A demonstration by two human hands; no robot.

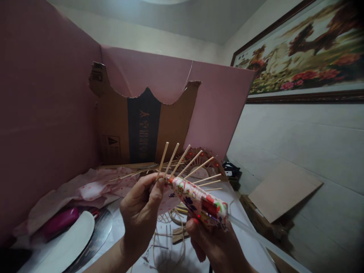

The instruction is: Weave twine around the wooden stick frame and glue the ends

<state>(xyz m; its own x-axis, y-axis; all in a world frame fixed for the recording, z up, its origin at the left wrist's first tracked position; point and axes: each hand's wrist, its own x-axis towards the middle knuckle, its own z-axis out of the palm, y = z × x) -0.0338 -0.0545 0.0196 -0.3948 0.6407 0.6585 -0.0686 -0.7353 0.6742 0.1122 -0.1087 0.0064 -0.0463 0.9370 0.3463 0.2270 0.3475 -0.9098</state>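
My left hand (140, 214) pinches the hub of a fan of thin wooden sticks (187, 165) that spread up and to the right. My right hand (213, 240) is wrapped around a flower-patterned glue gun (200, 203) with a clear glue stick (250, 233) coming out of its back. The gun's orange nozzle touches the point where the sticks meet, right beside my left thumb. Both hands are raised above the table.
A pink cardboard screen (51, 113) stands behind and to the left, with a torn brown box panel (142, 125). Pink floral cloth (91, 187), a pink tool (61, 220), a round metal tray (99, 233) and wicker rings (170, 220) lie on the table. A framed picture (307, 57) hangs at right.
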